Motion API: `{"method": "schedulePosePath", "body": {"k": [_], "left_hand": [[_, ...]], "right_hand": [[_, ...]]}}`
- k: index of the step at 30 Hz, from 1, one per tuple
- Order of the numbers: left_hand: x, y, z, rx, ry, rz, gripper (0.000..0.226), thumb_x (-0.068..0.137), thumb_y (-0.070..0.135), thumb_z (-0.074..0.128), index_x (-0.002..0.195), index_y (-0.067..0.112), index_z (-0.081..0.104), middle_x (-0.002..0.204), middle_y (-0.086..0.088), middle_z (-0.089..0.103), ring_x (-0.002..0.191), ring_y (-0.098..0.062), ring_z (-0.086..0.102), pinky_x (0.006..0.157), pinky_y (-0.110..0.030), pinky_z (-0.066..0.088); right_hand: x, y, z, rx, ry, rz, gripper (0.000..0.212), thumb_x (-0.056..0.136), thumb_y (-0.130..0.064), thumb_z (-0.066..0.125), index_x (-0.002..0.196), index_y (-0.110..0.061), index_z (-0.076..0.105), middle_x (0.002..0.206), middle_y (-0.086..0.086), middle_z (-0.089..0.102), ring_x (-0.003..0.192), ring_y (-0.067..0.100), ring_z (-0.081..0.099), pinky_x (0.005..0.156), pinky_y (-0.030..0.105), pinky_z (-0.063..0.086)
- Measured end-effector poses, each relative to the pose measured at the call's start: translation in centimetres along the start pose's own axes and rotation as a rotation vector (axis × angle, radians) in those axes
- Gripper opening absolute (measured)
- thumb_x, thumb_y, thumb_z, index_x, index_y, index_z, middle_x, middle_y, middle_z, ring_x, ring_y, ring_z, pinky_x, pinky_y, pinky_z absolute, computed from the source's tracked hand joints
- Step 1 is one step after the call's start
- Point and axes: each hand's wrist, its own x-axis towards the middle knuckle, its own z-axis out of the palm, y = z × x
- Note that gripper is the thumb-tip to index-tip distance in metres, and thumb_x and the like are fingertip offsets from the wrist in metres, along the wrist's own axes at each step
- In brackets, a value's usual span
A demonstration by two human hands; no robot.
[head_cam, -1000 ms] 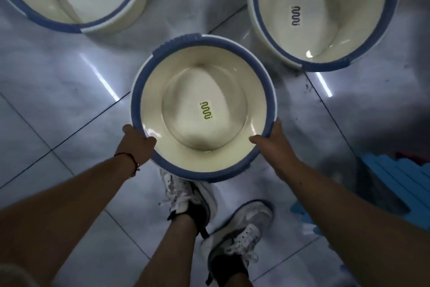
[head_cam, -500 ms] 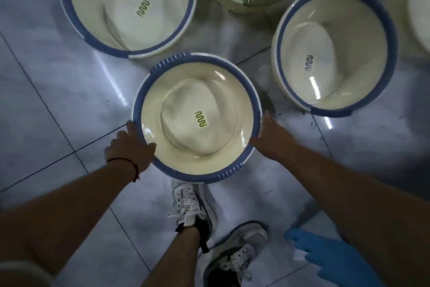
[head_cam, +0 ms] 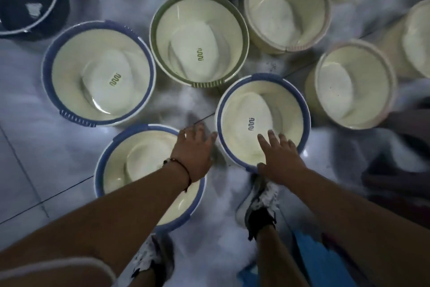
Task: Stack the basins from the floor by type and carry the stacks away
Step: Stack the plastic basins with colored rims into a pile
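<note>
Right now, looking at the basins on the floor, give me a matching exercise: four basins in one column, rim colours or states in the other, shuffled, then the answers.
Column one:
1. Basin under the right hand
2. Basin at top centre with a green squiggle mark
3. Basin at top left corner
4. Basin at far right middle

Column two:
A. Dark inside
B. Pinkish rim
C. Blue rim, dark squiggle mark
D. Green rim

Pairs: 1-C, 2-D, 3-A, 4-B.
</note>
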Motion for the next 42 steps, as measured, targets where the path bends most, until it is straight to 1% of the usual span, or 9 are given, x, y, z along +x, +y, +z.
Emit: {"method": "schedulePosePath", "body": {"k": [6,14,17,20,22,24,30,37,42], "left_hand": [[7.1,4.2,1.4,0.017,-0.089,-0.144,0.060,0.091,0.037,0.045,0.148,0.027,0.030,0.154,-0.023,0.023,0.136,-0.043,0.030,0.111,-0.052,0.027],[12.5,7.5,4.4,0.085,-0.277,-0.342,0.061,0.100,0.050,0.030,0.155,0.032,0.008,0.159,-0.025,0.010,0.144,-0.046,0.015,0.115,-0.055,0.017],[13.8,8.1,5.6,0.054,-0.289,-0.381,0.059,0.098,0.051,0.038,0.150,0.025,0.025,0.153,-0.026,0.022,0.138,-0.042,0.028,0.110,-0.051,0.029],[14.3,8.3,7.1,-0.140,-0.183,-0.457,0.045,0.093,0.037,0.054,0.133,0.019,0.045,0.136,-0.020,0.035,0.117,-0.035,0.047,0.096,-0.044,0.045],[14.4,8.2,7.8,-0.361,-0.099,-0.502,0.047,0.090,0.024,0.058,0.134,0.019,0.042,0.133,-0.018,0.034,0.104,-0.032,0.053,0.088,-0.039,0.050],[14.3,7.8,8.1,-0.542,-0.022,-0.531,0.056,0.090,0.016,0.057,0.140,0.023,0.034,0.133,-0.017,0.034,0.096,-0.031,0.056,0.086,-0.040,0.054],[10.9,6.0,8.4,-1.087,0.224,-0.554,0.087,0.075,0.007,0.069,0.147,0.030,0.026,0.123,-0.002,0.053,0.104,-0.022,0.057,0.085,-0.039,0.055],[2.5,4.3,4.9,-1.474,0.295,-0.797,0.020,0.083,0.010,0.067,0.095,0.017,0.053,0.085,0.002,0.059,0.082,-0.018,0.058,0.061,-0.022,0.042],[-6.5,0.2,5.8,-1.407,0.391,-0.919,0.028,0.091,0.032,0.066,0.073,0.019,0.048,0.069,0.001,0.054,0.064,-0.012,0.052,0.055,-0.023,0.036]], "right_hand": [[5.5,8.3,1.3,0.053,-0.066,0.013,0.080,0.094,-0.039,0.049,0.156,-0.023,0.000,0.163,0.012,-0.006,0.149,0.038,0.001,0.120,0.049,0.006],[11.0,17.1,4.6,0.074,-0.129,0.054,0.086,0.091,-0.041,0.053,0.155,-0.023,-0.001,0.163,0.011,-0.007,0.147,0.039,0.009,0.118,0.050,0.019],[12.7,18.7,6.0,0.573,-0.074,0.249,0.092,0.084,-0.032,0.064,0.155,-0.023,0.006,0.160,0.008,0.009,0.131,0.034,0.040,0.096,0.041,0.044],[14.2,18.6,6.7,1.289,-0.053,0.508,0.087,0.086,-0.017,0.069,0.152,-0.013,0.014,0.132,0.004,0.043,0.106,0.024,0.051,0.083,0.037,0.046],[15.1,18.6,7.3,1.418,-0.098,0.610,0.067,0.087,-0.019,0.069,0.142,-0.007,0.033,0.110,0.005,0.050,0.094,0.022,0.051,0.087,0.040,0.047],[15.7,18.9,7.5,1.413,-0.105,0.655,0.050,0.087,-0.019,0.068,0.130,0.000,0.049,0.100,0.011,0.055,0.085,0.021,0.052,0.095,0.042,0.047],[13.6,19.7,5.1,1.294,-0.075,0.627,0.035,0.089,-0.001,0.064,0.122,-0.001,0.055,0.098,0.010,0.061,0.083,0.020,0.058,0.069,0.032,0.050],[7.0,15.3,-2.4,1.118,-0.055,0.469,0.033,0.093,0.002,0.054,0.126,0.005,0.051,0.102,0.020,0.059,0.079,0.021,0.055,0.062,0.028,0.044],[3.6,6.6,-7.2,1.100,0.006,0.273,0.026,0.090,0.007,0.055,0.114,-0.003,0.054,0.094,0.012,0.059,0.081,0.024,0.057,0.072,0.035,0.050]]}}
